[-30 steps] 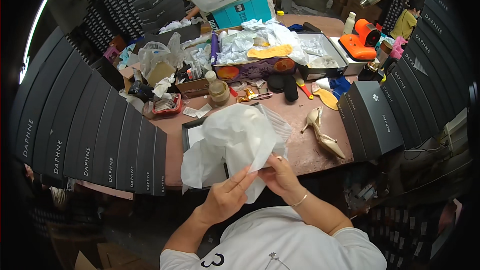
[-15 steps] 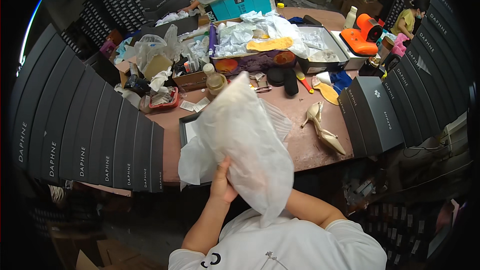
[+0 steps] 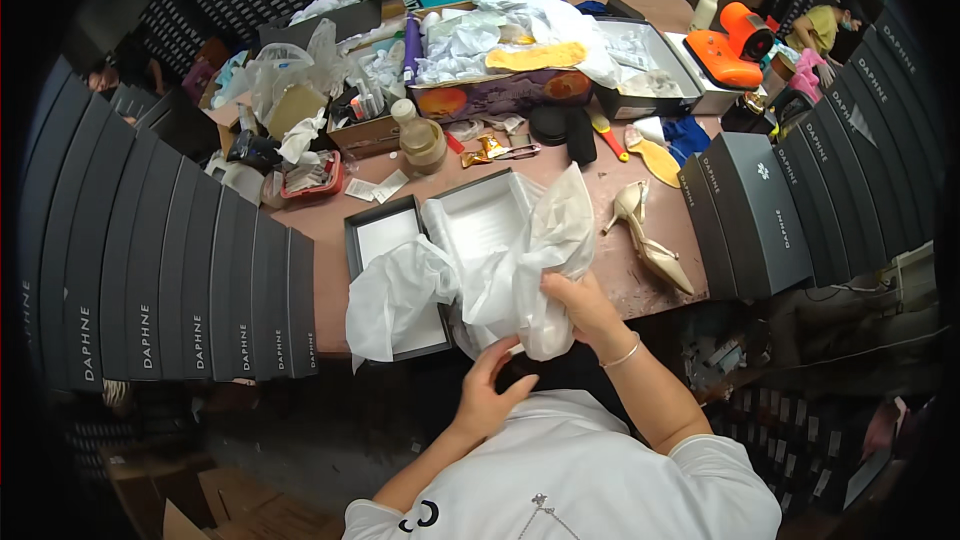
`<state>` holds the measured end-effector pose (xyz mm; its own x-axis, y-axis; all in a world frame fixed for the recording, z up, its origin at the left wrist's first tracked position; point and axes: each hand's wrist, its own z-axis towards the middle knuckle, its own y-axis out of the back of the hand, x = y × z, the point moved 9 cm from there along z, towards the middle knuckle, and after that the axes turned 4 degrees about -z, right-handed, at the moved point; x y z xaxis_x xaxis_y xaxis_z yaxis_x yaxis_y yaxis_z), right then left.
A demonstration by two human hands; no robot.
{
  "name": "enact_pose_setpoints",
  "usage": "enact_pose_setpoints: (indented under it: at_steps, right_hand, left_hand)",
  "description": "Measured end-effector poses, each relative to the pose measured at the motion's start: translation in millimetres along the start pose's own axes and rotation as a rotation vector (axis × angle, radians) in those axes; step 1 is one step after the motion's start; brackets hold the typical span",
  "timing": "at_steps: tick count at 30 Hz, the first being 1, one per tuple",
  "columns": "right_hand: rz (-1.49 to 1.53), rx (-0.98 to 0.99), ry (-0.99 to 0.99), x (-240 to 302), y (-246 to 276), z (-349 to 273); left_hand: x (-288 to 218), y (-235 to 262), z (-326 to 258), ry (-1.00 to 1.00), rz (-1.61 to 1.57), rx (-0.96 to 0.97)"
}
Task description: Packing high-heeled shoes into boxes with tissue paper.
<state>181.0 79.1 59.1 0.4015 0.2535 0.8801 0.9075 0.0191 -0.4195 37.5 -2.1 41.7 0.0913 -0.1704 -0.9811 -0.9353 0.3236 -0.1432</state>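
My right hand is closed on a thin white wrapping sheet, bunched into an upright bundle; what is inside cannot be made out. Just below it, my left hand has its thumb and fingers apart, fingertips close to the bundle's lower end. The bundle stands over the right part of an open shoe box with a pale inside. Against the box's left side lies its dark-rimmed lid, partly covered by crumpled white tissue paper. A cream slingback heeled shoe lies on the table to the right.
Dark shoe boxes stand in rows at the left and right. Behind are a paper-filled carton, a glass jar, a yellow insole and an orange device. A person is at the far right.
The white wrapping has come down and right, uncovering the shoe box. My right hand, hidden before, now grips it at the right; my left hand has let go and moved lower.
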Motion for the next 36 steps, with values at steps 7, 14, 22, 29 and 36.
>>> enact_pose_setpoints:
  at_steps: [7,14,22,29,36]
  right_hand:
    - [-1.579,0.347,0.032,-103,-20,51]
    - [-1.762,0.138,0.476,-2,-95,89]
    - [-1.178,0.540,0.871,-53,-175,-16]
    - [-1.460,-0.537,0.438,91,136,-41]
    - [-1.626,-0.476,-0.047,18,241,-24]
  left_hand:
    - [141,64,-43,0.781,-0.751,-0.303]
    - [100,74,-15,0.417,-0.156,-0.193]
    - [20,149,7,-0.062,-0.530,-0.497]
    - [-130,112,73,-0.516,-0.177,-0.232]
    - [-85,59,114,-0.372,0.885,-0.169]
